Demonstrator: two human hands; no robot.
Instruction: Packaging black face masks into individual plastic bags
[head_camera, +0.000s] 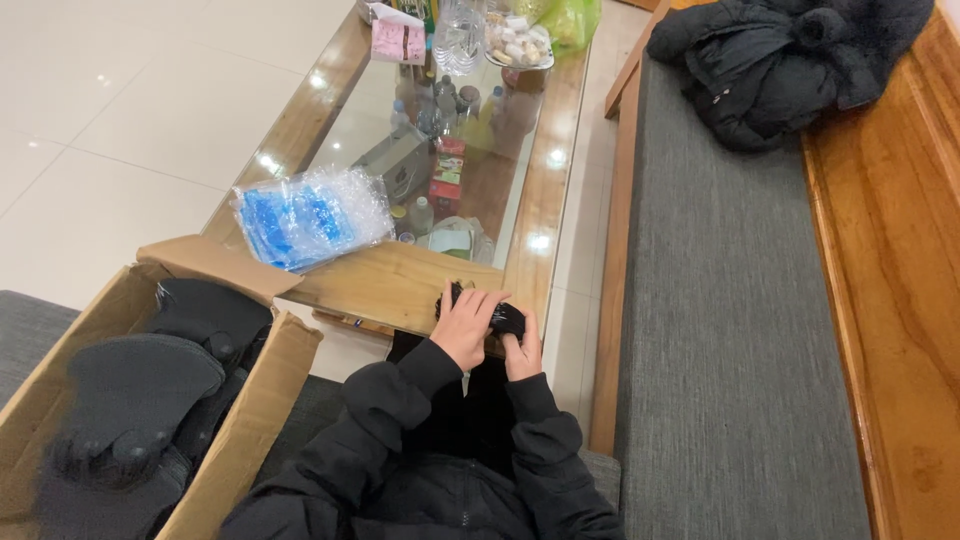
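Note:
Both my hands are close together at the near edge of a wooden coffee table (400, 285) with a glass top. My left hand (468, 325) lies over a small black object (506, 320), fingers curled on it. My right hand (524, 355) grips the same black object from below on the right. What the object is cannot be told; most of it is hidden by my fingers. My sleeves are black.
An open cardboard box (255, 400) with black padded items stands at my left. A bubble-wrapped blue pack (310, 215) lies on the table. Bottles, a glass and a snack bowl (515, 45) are at the far end. A grey-cushioned wooden bench (730, 300) with a black jacket (790, 60) is right.

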